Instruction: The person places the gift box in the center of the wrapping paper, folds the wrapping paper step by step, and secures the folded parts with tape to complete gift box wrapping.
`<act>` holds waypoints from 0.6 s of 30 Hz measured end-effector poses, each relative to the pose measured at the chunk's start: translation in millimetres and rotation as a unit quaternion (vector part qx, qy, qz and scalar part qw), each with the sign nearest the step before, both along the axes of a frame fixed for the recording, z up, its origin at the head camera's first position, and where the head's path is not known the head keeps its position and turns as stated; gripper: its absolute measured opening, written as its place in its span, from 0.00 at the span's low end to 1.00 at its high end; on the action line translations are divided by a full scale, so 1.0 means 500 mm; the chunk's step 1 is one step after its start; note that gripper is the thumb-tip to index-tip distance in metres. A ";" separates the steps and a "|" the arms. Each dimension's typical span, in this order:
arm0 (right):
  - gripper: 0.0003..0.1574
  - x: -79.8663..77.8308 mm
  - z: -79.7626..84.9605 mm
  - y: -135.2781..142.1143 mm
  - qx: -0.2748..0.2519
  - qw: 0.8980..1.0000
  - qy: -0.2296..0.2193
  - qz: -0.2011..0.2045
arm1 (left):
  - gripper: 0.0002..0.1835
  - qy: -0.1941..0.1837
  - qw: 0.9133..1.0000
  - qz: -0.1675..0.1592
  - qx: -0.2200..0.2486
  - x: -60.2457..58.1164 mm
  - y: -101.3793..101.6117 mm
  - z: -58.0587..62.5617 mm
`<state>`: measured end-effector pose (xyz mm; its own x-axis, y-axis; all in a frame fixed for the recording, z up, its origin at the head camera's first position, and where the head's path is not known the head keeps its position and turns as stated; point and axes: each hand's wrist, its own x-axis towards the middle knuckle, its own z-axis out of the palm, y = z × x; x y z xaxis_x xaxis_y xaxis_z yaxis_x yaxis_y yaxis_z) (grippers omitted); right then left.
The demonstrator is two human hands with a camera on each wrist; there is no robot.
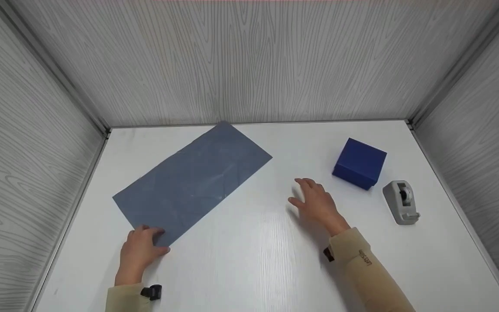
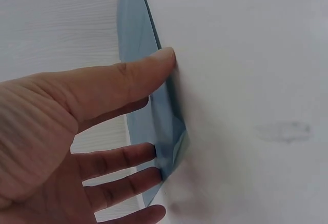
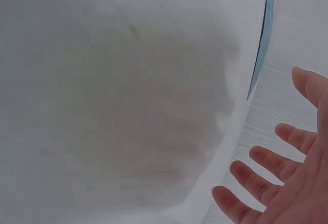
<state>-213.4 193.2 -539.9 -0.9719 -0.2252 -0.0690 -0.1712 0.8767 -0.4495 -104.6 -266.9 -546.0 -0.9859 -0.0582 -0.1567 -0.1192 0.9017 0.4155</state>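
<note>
Paper-like sheet (image 1: 191,180) on a glossy surface (image 1: 249,268)
We see faint creases across the sheet and light sheen on the smooth surface; the box (image 1: 362,160) looks like matt card, the tape dispenser (image 1: 395,204) like smooth plastic, the walls (image 1: 249,60) wood-grained, the sleeves (image 1: 371,279) matt cloth.

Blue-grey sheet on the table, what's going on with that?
A person's left hand is at the near end of the blue-grey sheet, which lies slanted on the white table. The right hand is empty, out over the table. To its right sit a blue box and a grey tape dispenser, both untouched.
</note>
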 end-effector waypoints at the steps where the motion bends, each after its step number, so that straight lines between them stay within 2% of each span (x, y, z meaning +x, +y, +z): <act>1: 0.42 -0.001 -0.001 -0.004 0.000 1.000 -0.003 0.004 | 0.30 0.002 1.000 0.000 0.000 0.000 0.000 -0.001; 7: 0.41 -0.008 -0.005 -0.028 -0.001 0.999 -0.020 0.027 | 0.26 0.005 1.000 -0.001 -0.002 -0.001 -0.003 -0.004; 12: 0.39 -0.017 -0.007 -0.048 -0.016 0.998 -0.027 0.047 | 0.19 0.002 1.000 -0.003 -0.005 0.001 -0.004 0.002; 18: 0.33 -0.031 -0.012 -0.068 -0.047 0.997 -0.044 0.040 | 0.13 0.013 1.000 -0.001 0.005 0.006 -0.009 0.007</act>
<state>-229.0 159.2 -546.1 -0.9414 -0.3119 -0.1282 -0.1957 0.8150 -0.5454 -101.6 -271.4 -542.7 -0.9897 -0.0555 -0.1319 -0.1073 0.8977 0.4274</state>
